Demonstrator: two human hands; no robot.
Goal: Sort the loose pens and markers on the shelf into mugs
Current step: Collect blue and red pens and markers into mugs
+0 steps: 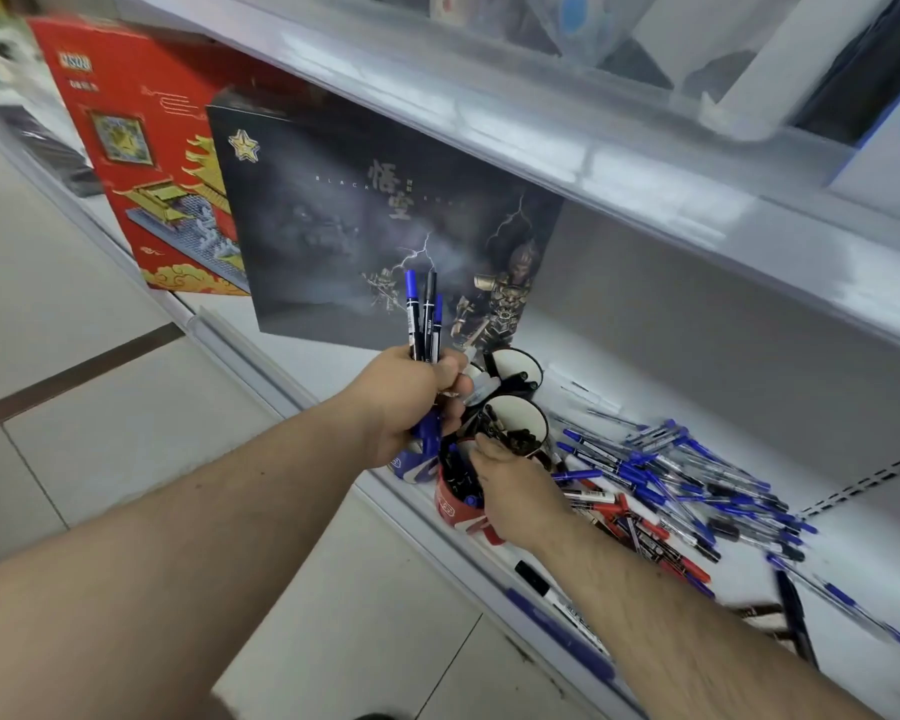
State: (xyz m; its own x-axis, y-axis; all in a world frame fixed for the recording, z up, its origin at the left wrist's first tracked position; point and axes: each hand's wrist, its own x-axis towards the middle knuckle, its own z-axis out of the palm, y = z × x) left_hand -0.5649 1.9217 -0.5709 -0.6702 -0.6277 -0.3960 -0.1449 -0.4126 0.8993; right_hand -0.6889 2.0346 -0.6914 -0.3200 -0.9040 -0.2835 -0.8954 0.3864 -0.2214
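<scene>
Left hand [417, 394]: fingers curled tight round a bundle of markers [425, 317], held upright above the mugs; blue and black caps stand clear of the fist.
Risk, bundle: the grip bears on the lower barrels only, so a slackened finger would likely let one marker slide out onto the floor tiles [100, 418] below the shelf edge.
Blue mug [411, 467]: partly hidden under the left hand, at the shelf front; contents cannot be told.
Red mug [455, 504]: at the shelf lip, dark pens inside; the right hand [515, 493] rests over its rim, fingertips bent into the mouth, whether pinching a pen cannot be told.
Risk, red mug: a push on the rim this near the edge could probably tip it off.
White-lined mugs [520, 423]: two, black outside, behind the red one; the nearer holds dark pens.
Loose pens [687, 485]: a tangled heap on the white shelf [853, 537], right of the mugs, mostly blue, some red and black, unsorted.
</scene>
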